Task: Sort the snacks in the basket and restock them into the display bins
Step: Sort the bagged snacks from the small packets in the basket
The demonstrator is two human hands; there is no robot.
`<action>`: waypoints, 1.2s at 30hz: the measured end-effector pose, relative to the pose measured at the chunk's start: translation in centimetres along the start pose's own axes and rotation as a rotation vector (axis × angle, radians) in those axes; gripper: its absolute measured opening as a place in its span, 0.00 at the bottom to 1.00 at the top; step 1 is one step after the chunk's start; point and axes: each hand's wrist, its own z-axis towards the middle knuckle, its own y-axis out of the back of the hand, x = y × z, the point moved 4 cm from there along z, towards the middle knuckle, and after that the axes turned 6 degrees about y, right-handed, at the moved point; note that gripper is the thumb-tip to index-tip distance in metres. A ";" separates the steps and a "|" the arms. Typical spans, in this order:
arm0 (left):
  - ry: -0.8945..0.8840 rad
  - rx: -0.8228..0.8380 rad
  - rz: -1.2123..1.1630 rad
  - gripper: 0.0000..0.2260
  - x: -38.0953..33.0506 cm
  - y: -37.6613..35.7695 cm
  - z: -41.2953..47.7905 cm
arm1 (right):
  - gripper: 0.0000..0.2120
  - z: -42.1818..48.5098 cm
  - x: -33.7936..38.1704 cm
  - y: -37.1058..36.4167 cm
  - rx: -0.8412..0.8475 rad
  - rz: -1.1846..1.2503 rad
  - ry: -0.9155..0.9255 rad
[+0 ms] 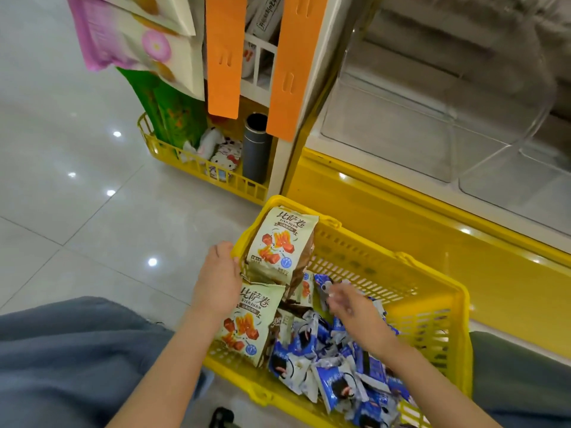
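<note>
Pinching a small blue-and-white snack packet (323,287) between thumb and fingertips, your right hand (349,307) hangs over the middle of the yellow plastic lattice basket (370,264). The hand is blurred, but its fingers are drawn together on the packet's edge. Just behind and below those fingers lies the heap of blue-and-white packets (340,366), filling the near half of the basket. Beyond the fingertips, toward the far wall, the lattice shows uncovered. That is your open room inside the rim.

Your left hand (219,279) sits at the basket's left rim, fingers bent down over the edge. You cannot tell from here whether they grip the rim or the bag next to it. Just right of those fingers stands the upper beige snack bag (278,242) with red-orange print, upright in the far left corner, its top above the rim. By your wrist the lower beige snack bag (250,322) leans against the same wall.

Ahead and right of your right fingers, a yellow display base (401,230) runs just beside the basket's far rim, with clear plastic display bins (432,128) above it. Left of your left fingers the glossy grey tile floor (77,196) lies open up to a second yellow basket (200,163) under two orange hanging strips (222,57).
</note>
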 end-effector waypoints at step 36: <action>0.050 0.616 -0.105 0.28 -7.2 -15.0 -6.6 | 0.27 -1.8 -13.7 5.9 -0.195 0.137 -0.436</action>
